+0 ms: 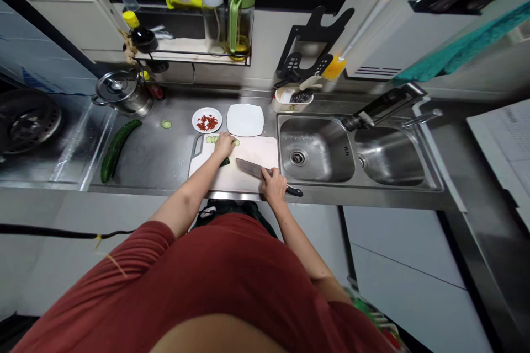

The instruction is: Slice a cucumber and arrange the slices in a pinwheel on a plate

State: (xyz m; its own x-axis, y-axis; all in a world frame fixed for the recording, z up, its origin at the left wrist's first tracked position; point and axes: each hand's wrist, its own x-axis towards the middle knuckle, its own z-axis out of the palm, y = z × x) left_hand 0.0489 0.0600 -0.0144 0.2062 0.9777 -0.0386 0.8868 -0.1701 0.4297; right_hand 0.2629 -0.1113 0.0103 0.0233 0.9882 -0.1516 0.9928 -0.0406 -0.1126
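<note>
From where I stand, the thing to watch is how the knife lies to the other hand. The right hand (274, 184) has its fingers closed round a broad grey metal knife (248, 167), whose black handle end juts out behind the grip. The blade's long axis runs slantwise across the white rectangular cutting board (256, 149), its far end pointing left, towards a dark green cut piece of cucumber (225, 161) that lies beside the left wrist, partly hidden.

The left hand (224, 145), the nearer one to that piece, reaches past it to the pale green round cucumber slices (212, 139) along the board's far edge. Its fingers bend down among them; whether they pinch any, I cannot tell.

The slices look moist and thin, the cut piece's skin dark. Just beyond the board sit a smooth white plate with rounded corners (245, 120) and a round white dish (196, 119) of rough red bits (207, 122). A long, curved, bumpy green cucumber (118, 151) rests on the brushed steel table (165, 160), well to the left.
</note>
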